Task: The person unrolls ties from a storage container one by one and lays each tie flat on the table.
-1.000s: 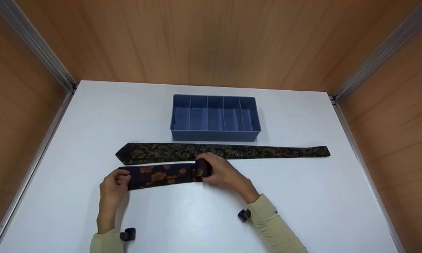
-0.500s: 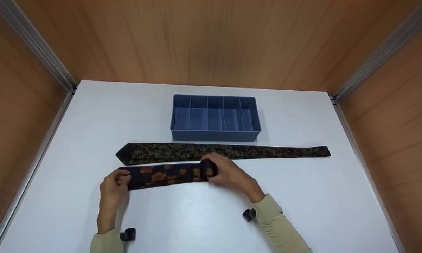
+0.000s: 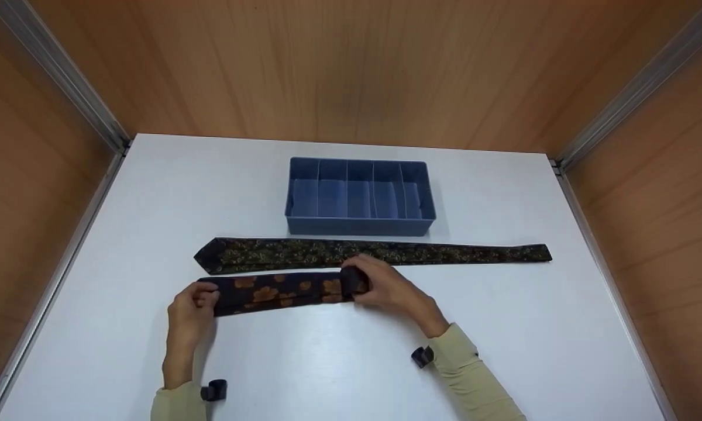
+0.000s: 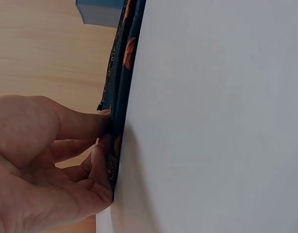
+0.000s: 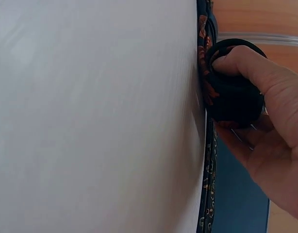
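Note:
A dark necktie (image 3: 281, 291) with orange flowers lies across the table in the head view, its right end wound into a roll (image 3: 354, 283). My right hand (image 3: 386, 286) grips that roll; in the right wrist view the thumb (image 5: 236, 63) reaches into the coil (image 5: 239, 99). At the tie's left end my left hand (image 3: 188, 313) pinches the edge, and the left wrist view shows the thumb and fingertips on the cloth. Just behind lies a second necktie (image 3: 304, 253), dark with a small gold-green pattern, stretched flat with its pointed end to the left. My right fingers overlap its lower edge.
Beyond the ties stands a blue tray (image 3: 360, 227) with several narrow compartments. Wooden panels (image 3: 351, 70) rise around the back and sides of the white table (image 3: 304, 368). A small black device (image 3: 215, 390) sits at each wrist.
My right hand has moved to the right with the roll, and more of the flowered tie now lies flat between the hands. The left hand has stayed at the left end.

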Demonstrator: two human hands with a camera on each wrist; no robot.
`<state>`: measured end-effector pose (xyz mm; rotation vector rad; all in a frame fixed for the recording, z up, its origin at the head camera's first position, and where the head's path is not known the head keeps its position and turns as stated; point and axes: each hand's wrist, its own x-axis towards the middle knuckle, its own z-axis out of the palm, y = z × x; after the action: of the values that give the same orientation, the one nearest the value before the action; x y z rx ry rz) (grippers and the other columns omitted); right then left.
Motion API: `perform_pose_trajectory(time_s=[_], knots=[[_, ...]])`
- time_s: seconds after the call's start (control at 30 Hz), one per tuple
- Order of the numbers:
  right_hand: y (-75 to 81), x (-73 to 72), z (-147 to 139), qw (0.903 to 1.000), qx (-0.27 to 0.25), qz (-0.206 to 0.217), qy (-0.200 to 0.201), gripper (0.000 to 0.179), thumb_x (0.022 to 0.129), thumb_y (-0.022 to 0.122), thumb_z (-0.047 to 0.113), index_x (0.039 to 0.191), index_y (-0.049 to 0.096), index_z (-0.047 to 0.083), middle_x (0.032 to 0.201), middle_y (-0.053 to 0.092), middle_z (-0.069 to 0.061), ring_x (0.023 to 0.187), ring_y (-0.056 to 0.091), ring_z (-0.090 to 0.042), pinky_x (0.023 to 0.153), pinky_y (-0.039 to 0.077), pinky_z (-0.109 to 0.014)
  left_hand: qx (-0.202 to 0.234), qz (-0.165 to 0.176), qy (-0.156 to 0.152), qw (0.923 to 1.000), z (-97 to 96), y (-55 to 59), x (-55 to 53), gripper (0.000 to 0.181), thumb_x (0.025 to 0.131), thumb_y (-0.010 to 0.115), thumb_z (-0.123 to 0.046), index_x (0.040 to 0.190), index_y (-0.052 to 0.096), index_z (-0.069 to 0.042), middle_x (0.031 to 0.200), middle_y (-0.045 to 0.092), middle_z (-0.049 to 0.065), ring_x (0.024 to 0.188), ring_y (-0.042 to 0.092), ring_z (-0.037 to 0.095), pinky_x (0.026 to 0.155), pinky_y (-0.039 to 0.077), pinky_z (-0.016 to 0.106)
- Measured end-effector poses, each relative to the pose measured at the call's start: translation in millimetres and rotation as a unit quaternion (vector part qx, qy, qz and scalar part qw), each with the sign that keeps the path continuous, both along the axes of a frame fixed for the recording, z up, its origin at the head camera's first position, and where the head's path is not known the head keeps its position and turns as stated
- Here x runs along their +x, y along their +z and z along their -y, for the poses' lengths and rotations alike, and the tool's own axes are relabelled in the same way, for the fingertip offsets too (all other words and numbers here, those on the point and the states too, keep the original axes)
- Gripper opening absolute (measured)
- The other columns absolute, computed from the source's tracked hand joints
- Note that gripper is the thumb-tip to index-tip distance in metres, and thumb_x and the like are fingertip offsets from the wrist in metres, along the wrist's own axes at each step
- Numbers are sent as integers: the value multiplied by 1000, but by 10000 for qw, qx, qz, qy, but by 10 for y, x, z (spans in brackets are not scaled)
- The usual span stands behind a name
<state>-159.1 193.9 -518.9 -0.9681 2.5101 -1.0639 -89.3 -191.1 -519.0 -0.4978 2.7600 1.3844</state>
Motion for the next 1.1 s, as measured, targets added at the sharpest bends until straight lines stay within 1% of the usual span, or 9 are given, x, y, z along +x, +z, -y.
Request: perform_pose_trajectory(time_s=[0.23,0.43,0.57,0.7,0.87,1.1], knots=[[21,-5,-71,10000,-7,18,-3,59,83,85,5,137,58,7,127,60,-9,115,59,-26,95,52,-45,55,-62,-18,10000,1,3,-6,15,100,63,-4,110,68,6,95,69,16,82,56,16,68,42,16],[9,-17,-126,9999,27,71,-83,57,83,84,5,135,60,8,127,60,-8,116,58,-24,95,52,-43,28,-58,-13,10000,5,6,-7,16,100,62,-4,112,68,6,99,70,18,84,58,16,69,42,15],[19,-9,-167,9999,68,36,-117,56,83,84,5,133,60,8,124,60,-7,111,58,-23,90,53,-42,-2,-77,-26,10000,4,5,2,16,100,63,-3,112,68,6,100,71,18,84,58,17,69,42,16],[27,-2,-208,9999,109,-34,-122,55,83,85,6,133,61,7,122,61,-7,108,58,-23,89,53,-43,-65,-9,-25,10000,7,17,3,16,100,62,-3,113,69,5,102,71,17,86,58,18,70,42,16],[22,2,-266,9999,72,-73,-121,56,83,85,6,133,61,7,124,62,-8,110,59,-24,92,52,-44,-48,63,-61,10000,11,21,-3,16,100,63,-3,113,68,6,99,69,17,86,57,19,69,43,17],[22,23,-334,9998,16,82,-202,56,83,86,6,133,61,8,124,61,-7,109,58,-24,90,51,-45,-25,131,-59,9999,17,12,-2,16,100,63,-3,113,68,6,98,68,16,85,56,18,69,43,17]])
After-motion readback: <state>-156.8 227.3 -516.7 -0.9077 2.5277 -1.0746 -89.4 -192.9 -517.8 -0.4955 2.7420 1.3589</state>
